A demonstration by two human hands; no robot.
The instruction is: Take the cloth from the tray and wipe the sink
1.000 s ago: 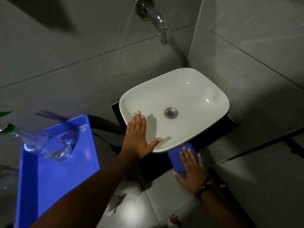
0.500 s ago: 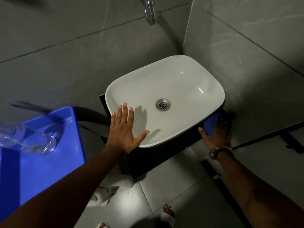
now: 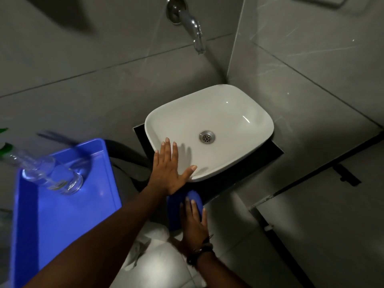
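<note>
A white basin sink (image 3: pixel 239 109) sits on a black slab in the corner, with a metal drain (image 3: pixel 207 137) in its middle. My left hand (image 3: pixel 169 169) lies flat and spread on the sink's near left rim. Below the sink's front, my right hand (image 3: pixel 194 222) presses a blue cloth (image 3: pixel 176 210) against the outer front of the basin and slab, fingers flat on it. A blue tray (image 3: pixel 62 215) stands at the left.
A chrome tap (image 3: pixel 194 28) juts from the grey tiled wall above the sink. A clear glass vessel (image 3: pixel 52 175) lies on the tray's far end. White fabric (image 3: pixel 153 252) shows below my arms. A dark rail runs along the right wall.
My right hand has slid the blue cloth from the sink's front right corner back to the left, under my left hand. My left hand has stayed on the rim.
</note>
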